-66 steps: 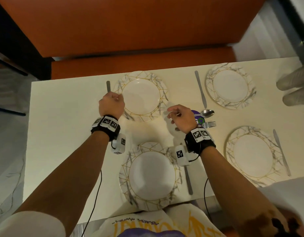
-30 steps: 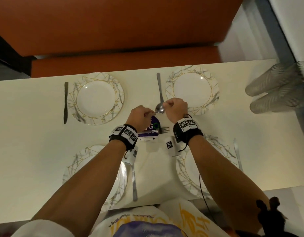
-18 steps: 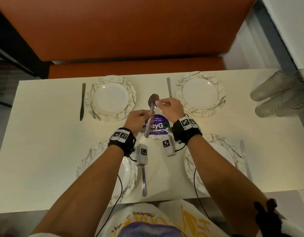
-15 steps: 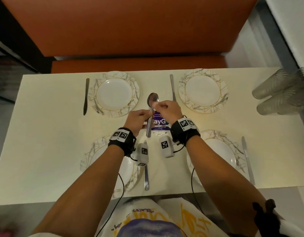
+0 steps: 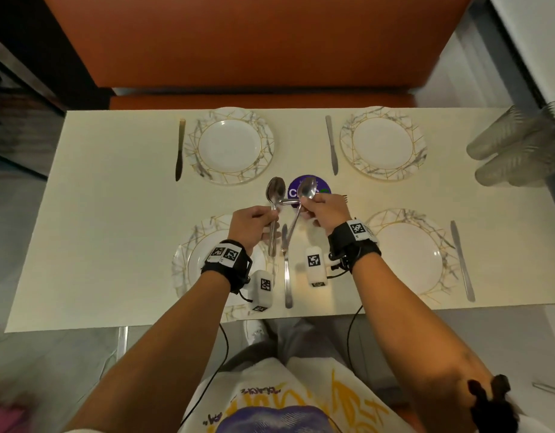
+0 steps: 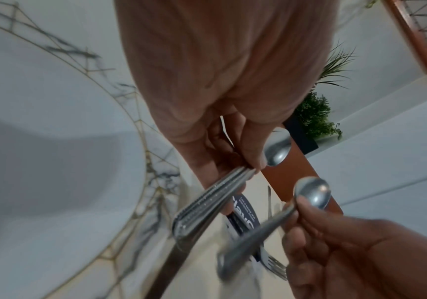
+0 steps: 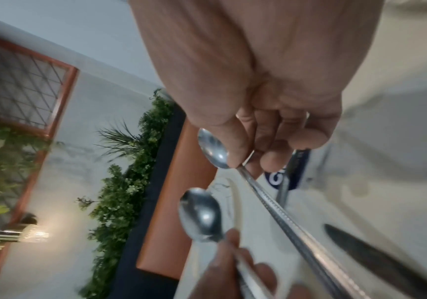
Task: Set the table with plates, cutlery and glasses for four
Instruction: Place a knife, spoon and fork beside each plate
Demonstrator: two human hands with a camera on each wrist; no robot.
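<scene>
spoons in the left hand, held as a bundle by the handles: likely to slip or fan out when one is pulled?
Probably yes. The spoons look like smooth polished metal, so likely slippery against each other. The left hand grips them only near the neck, long handles hanging free, so they may pivot or fan. They look rigid; bending seems unlikely.

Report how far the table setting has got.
Done: four plates, a knife beside each. In hand: left hand and right hand each hold spoons. Left: place spoons and the forks lying mid-table, then the glasses stacked at the right edge.
</scene>
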